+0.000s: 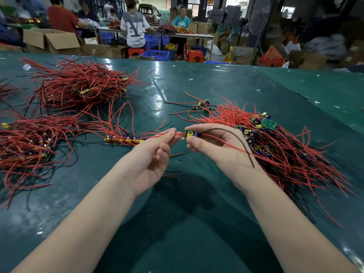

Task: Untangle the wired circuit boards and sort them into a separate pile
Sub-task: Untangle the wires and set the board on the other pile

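- Pinching a small circuit board between thumb and forefinger, the right hand holds it above the green table, near the middle of the view.
- A black wire arcs from that board over the right palm and ends at the wrist; a red wire runs beside it across the same palm.
- The left hand grips red leads between fingertips and thumb, just left of the board (the two hands are nearly touching).
- A short row of boards lies on the table beside the left hand, its red wires fanning upward.
- A big tangled pile of boards and red and black wires lies just right of the right hand.
- Two more piles sit on the left: one near, one farther back.
- A few loose boards rest apart, beyond the hands.
- People work at tables in the background, among cardboard boxes and red stools.
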The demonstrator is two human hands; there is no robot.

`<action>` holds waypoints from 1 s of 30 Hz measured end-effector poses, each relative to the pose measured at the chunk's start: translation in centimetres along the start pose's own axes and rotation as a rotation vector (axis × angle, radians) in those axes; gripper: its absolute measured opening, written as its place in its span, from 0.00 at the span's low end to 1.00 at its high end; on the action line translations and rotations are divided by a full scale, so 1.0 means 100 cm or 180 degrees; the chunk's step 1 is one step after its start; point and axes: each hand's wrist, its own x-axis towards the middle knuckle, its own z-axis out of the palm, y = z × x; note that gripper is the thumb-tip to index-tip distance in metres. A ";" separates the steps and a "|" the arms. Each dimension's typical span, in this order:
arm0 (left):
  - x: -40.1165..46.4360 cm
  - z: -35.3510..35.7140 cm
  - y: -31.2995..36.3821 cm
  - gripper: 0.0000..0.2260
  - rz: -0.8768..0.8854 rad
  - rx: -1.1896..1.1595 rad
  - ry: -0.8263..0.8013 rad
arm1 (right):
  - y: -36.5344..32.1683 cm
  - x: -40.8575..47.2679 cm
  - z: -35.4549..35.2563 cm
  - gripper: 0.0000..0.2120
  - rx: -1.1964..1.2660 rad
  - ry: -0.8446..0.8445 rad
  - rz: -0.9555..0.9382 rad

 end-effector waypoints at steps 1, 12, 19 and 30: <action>-0.001 0.000 0.001 0.04 -0.0124 -0.0204 -0.0105 | 0.000 0.000 -0.001 0.11 0.0149 -0.0031 0.0047; -0.005 0.003 -0.005 0.06 0.0977 0.0627 -0.0030 | 0.002 0.001 -0.001 0.06 0.0782 0.0175 0.0854; -0.006 0.002 -0.002 0.06 0.1029 0.0722 0.0019 | -0.002 0.003 -0.002 0.08 0.1700 -0.0026 0.1555; -0.004 0.002 -0.001 0.07 0.1442 0.0664 0.0071 | -0.001 0.006 -0.006 0.03 0.1646 0.0309 0.1789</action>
